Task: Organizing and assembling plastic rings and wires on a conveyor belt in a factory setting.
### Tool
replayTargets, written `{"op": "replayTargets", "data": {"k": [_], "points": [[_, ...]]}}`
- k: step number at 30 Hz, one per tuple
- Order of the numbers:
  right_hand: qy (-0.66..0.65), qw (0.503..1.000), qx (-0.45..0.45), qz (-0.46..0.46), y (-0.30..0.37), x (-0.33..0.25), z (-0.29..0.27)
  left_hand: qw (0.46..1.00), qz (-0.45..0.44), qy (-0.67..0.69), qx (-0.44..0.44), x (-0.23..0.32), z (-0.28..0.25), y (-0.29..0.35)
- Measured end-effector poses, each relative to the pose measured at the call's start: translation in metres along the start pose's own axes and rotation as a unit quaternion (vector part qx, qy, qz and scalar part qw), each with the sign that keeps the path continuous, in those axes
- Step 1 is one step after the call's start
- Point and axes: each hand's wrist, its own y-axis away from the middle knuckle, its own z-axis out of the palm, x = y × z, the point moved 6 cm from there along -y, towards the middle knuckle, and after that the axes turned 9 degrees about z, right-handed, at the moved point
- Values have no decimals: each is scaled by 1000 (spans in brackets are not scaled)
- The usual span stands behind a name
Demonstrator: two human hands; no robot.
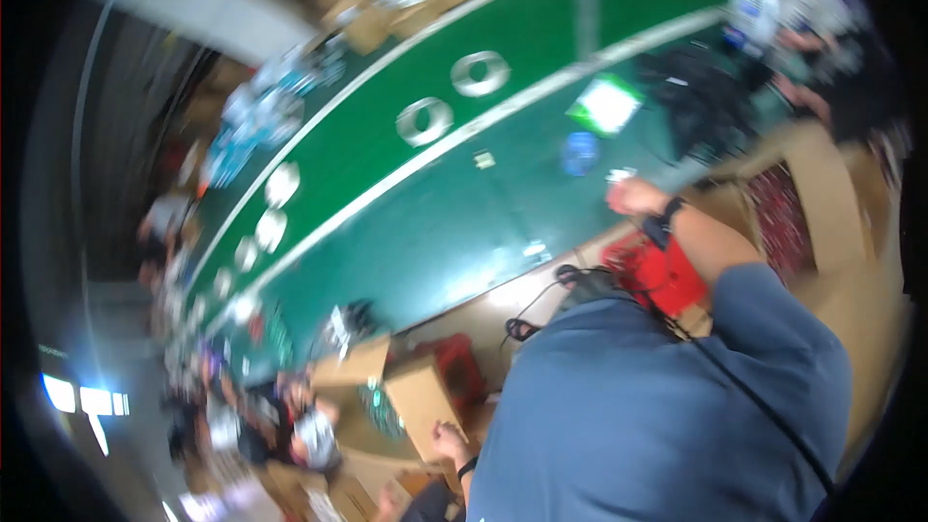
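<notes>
My right hand (638, 196) is stretched out over the near edge of the green worktable (435, 232), a dark band round its wrist. Its fingers look closed, with a small whitish thing (620, 175) at their tips, too blurred to name. Just beyond lies a round blue object (580, 153), and past that a white and green packet (606, 105). Low down on my left side, my left hand (450, 443) is beside the flap of an open cardboard box (422, 406). Blur smears its fingers. Green shiny material (382, 408) shows inside that box.
White rings (423, 122) lie along the bright green conveyor belt (541, 24). An open carton (831, 193) with red contents stands at my right, near a red plastic stool or crate (662, 275). A black bag (701, 97) lies on the table. Other people (314, 430) work farther along.
</notes>
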Motion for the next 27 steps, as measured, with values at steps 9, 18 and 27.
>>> {"op": "replayTargets", "data": {"k": [9,18,27], "points": [[51,974,-74,206,-86,59,33,948,-226,-70,215,-90,-78,159],[134,986,-53,79,-137,54,34,968,-191,-65,149,-71,-64,127],[-16,988,26,150,-123,-4,74,983,-118,-115,75,-33,-152,-22]]}}
